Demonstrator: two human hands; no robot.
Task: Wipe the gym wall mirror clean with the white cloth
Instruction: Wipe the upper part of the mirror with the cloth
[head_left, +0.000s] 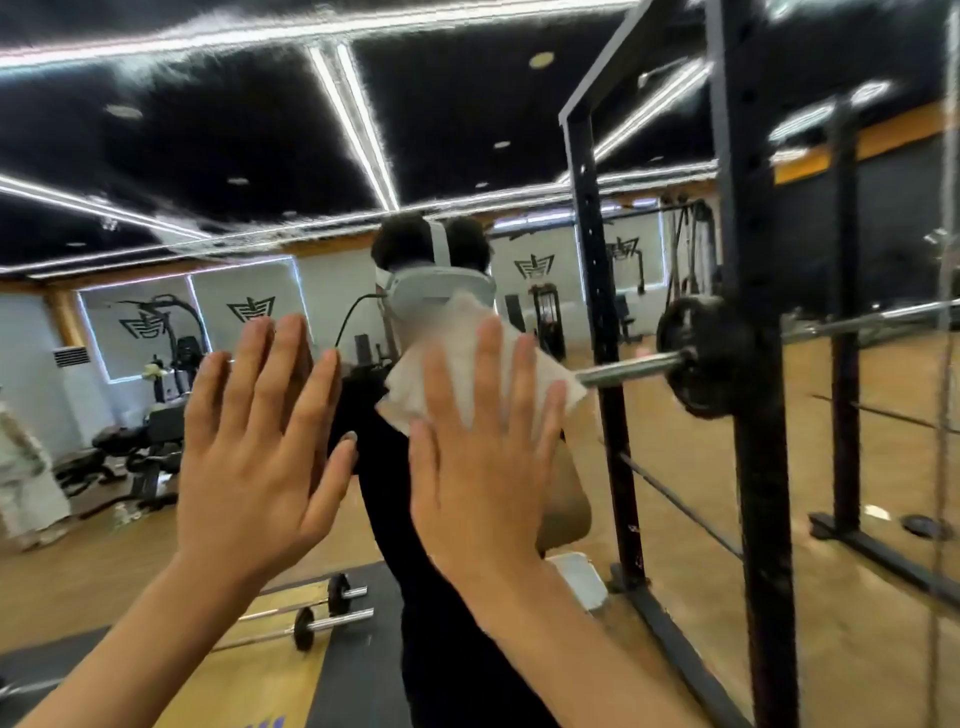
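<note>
The wall mirror fills nearly the whole view and reflects the gym and a person wearing a headset. My right hand lies flat with straight spread fingers, pressing the white cloth against the glass at centre. The cloth sticks out above and to the right of my fingers. My left hand is flat on the mirror just to the left, fingers straight, holding nothing.
A black squat rack upright stands close on the right, with a barbell and plate jutting toward the cloth. The reflection shows barbells on a mat, benches and machines at left, and a wood floor.
</note>
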